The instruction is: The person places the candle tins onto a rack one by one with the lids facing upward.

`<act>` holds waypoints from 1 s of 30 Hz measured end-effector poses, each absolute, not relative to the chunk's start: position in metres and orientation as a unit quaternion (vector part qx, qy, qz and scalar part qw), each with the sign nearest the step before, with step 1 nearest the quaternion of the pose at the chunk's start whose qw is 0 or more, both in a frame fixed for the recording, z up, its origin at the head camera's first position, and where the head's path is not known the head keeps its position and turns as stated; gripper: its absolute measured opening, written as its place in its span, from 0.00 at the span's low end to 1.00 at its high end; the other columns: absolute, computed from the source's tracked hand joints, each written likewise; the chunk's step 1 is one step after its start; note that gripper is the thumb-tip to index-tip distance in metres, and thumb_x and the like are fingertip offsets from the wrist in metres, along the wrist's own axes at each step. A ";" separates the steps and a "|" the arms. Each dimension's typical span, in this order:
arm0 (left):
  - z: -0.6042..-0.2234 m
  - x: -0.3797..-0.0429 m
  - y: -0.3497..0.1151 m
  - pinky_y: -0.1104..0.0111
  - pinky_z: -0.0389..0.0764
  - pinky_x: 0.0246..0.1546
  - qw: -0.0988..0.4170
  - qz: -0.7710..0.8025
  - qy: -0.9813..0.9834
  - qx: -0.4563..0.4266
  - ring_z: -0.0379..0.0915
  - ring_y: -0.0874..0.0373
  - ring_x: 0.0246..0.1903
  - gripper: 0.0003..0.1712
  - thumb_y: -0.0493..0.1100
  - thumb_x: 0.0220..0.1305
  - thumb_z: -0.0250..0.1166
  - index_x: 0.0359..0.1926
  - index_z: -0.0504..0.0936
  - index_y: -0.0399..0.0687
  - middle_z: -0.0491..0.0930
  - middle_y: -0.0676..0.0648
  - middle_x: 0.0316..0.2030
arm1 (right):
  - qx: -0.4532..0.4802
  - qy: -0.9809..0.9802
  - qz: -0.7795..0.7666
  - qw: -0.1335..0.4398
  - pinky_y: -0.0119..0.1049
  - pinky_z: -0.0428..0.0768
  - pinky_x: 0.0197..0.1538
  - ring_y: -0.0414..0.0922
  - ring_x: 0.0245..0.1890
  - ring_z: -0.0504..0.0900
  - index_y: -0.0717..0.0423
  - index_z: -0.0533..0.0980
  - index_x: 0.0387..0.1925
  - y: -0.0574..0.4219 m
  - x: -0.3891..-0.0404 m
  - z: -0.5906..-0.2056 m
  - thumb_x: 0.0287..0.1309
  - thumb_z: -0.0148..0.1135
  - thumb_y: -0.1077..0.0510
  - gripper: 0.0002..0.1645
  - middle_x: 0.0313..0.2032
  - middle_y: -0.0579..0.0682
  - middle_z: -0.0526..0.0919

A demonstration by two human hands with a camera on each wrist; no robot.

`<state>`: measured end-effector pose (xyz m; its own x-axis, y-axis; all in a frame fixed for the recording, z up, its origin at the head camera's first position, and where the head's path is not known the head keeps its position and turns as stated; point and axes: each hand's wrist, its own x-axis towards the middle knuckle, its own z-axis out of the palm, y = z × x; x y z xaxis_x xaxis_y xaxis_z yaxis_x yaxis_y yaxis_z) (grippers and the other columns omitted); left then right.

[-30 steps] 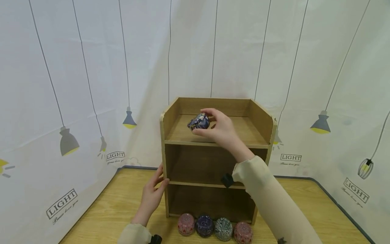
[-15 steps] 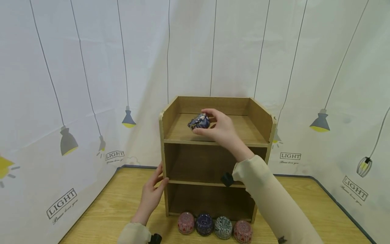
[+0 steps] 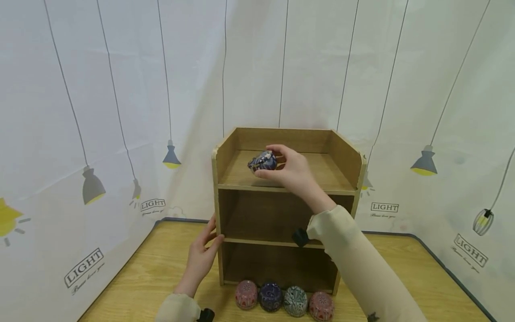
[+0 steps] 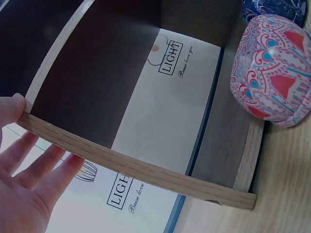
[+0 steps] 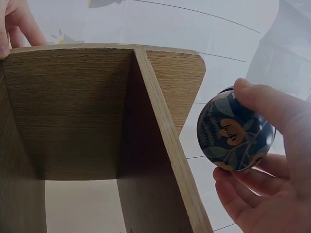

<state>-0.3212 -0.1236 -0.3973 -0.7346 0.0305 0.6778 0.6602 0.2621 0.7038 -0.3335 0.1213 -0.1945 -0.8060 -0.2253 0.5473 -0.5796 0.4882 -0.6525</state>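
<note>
My right hand (image 3: 291,170) holds a small round tin (image 3: 263,162), dark blue with a floral pattern, between thumb and fingers. It overlaps the top tier of a wooden shelf unit (image 3: 287,188) in the head view. The right wrist view shows the tin (image 5: 235,131) tilted, its flowered face visible, beside the unit's upper board. My left hand (image 3: 201,252) grips the unit's left side panel (image 4: 141,167), thumb at the front edge by the middle board and fingers along the outer face.
In front of the unit's base stand a pink tin (image 3: 246,294), a dark blue tin (image 3: 270,297), a green-and-white tin (image 3: 295,301) and another pink tin (image 3: 321,306). The wooden table (image 3: 149,264) meets a white lamp-printed backdrop (image 3: 257,67).
The head view shifts very slightly. Both hands keep their places, with the blue tin still held over the top tier.
</note>
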 end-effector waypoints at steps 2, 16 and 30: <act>-0.398 -0.321 -0.124 0.66 0.83 0.41 0.282 -0.562 -0.742 -0.234 0.76 0.35 0.48 0.31 0.30 0.65 0.61 0.68 0.65 0.33 0.71 0.31 0.60 | 0.239 -0.839 0.449 0.193 0.42 0.83 0.42 0.48 0.47 0.79 0.52 0.71 0.63 0.120 -0.334 -0.195 0.50 0.75 0.50 0.39 0.50 0.51 0.78; -0.395 -0.319 -0.124 0.63 0.83 0.42 0.268 -0.567 -0.744 -0.230 0.74 0.34 0.51 0.32 0.30 0.66 0.60 0.70 0.63 0.35 0.69 0.31 0.62 | 0.225 -0.858 0.429 0.172 0.43 0.82 0.45 0.48 0.48 0.79 0.54 0.70 0.64 0.114 -0.336 -0.191 0.49 0.75 0.49 0.42 0.50 0.53 0.79; -0.398 -0.322 -0.126 0.65 0.83 0.43 0.283 -0.562 -0.736 -0.248 0.74 0.34 0.50 0.32 0.28 0.66 0.60 0.69 0.63 0.33 0.68 0.31 0.63 | 0.221 -0.862 0.430 0.153 0.42 0.81 0.50 0.48 0.51 0.79 0.55 0.70 0.63 0.109 -0.339 -0.192 0.49 0.76 0.49 0.41 0.54 0.54 0.78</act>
